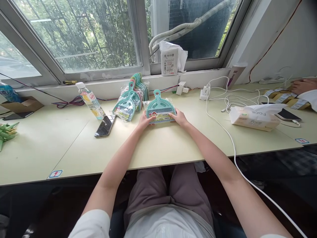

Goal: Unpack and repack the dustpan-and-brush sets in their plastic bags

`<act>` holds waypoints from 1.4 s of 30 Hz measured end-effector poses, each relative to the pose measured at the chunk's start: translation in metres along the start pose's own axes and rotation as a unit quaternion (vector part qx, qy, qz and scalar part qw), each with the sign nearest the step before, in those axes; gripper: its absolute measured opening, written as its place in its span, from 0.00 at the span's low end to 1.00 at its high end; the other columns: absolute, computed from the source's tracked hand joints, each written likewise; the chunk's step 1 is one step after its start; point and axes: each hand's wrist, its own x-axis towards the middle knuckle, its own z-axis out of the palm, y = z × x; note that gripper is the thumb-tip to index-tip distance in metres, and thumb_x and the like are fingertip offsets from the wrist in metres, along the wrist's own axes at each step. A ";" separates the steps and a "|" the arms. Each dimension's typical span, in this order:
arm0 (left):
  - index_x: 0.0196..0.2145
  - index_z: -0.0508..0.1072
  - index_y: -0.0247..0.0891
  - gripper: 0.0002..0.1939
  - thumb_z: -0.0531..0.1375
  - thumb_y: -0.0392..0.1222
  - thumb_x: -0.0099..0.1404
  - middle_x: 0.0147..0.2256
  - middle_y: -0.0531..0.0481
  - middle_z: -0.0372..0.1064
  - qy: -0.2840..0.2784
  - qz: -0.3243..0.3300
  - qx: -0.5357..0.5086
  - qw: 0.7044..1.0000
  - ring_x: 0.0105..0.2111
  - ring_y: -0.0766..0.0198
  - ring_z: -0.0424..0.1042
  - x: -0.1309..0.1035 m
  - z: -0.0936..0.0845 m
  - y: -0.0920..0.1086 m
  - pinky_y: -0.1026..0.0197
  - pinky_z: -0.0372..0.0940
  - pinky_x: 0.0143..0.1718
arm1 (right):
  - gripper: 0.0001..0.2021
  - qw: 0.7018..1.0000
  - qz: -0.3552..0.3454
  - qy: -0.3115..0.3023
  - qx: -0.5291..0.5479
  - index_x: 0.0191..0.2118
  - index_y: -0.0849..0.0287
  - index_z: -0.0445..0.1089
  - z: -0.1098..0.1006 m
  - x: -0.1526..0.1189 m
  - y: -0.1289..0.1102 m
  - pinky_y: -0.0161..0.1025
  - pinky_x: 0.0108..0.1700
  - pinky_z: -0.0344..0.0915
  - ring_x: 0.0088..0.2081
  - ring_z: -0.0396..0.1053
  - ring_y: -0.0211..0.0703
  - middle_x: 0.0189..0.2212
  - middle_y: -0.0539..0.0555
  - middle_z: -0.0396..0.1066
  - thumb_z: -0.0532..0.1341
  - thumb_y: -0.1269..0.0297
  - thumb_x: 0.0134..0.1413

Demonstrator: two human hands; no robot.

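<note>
Between my two hands is a teal mini dustpan and brush set (160,107) in clear plastic wrap, its looped handle pointing away from me. My left hand (145,121) grips its lower left edge, thumb across the printed label. On the opposite edge my right hand (179,117) holds it the same way, thumb on the front. The fingers underneath are hidden. Just left of the held set, a row of similar wrapped dustpan sets (126,104) leans together, teal ones in front and some reddish ones behind.
A phone (105,126) and a drink bottle (91,101) stand left of the sets. To the right lie a tissue pack (255,118), a charger (204,93) and a white cable (229,132) running over the table edge. Another person's hand (304,86) rests far right.
</note>
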 end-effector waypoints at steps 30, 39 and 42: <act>0.49 0.57 0.40 0.30 0.66 0.50 0.54 0.46 0.43 0.66 -0.034 0.053 -0.078 0.995 0.34 0.57 0.75 -0.002 0.006 0.001 0.57 0.74 0.20 | 0.24 0.995 -0.040 0.003 0.092 0.43 0.59 0.67 -0.002 0.001 -0.002 0.39 0.23 0.74 0.22 0.72 0.37 0.39 0.55 0.74 0.67 0.47 0.46; 0.48 0.55 0.43 0.31 0.67 0.49 0.53 0.49 0.42 0.65 -0.056 0.031 -0.120 0.991 0.36 0.52 0.75 0.002 -0.002 -0.001 0.51 0.75 0.22 | 0.26 0.988 -0.034 -0.049 0.141 0.43 0.59 0.69 -0.004 -0.001 -0.007 0.34 0.20 0.69 0.21 0.72 0.37 0.37 0.55 0.76 0.66 0.43 0.46; 0.48 0.55 0.43 0.31 0.67 0.50 0.54 0.49 0.43 0.65 -0.065 0.032 -0.118 0.990 0.35 0.53 0.76 0.003 -0.003 -0.003 0.51 0.76 0.21 | 0.24 0.987 -0.025 -0.054 0.152 0.43 0.60 0.69 -0.005 -0.002 -0.009 0.34 0.20 0.68 0.22 0.73 0.38 0.36 0.56 0.77 0.65 0.45 0.48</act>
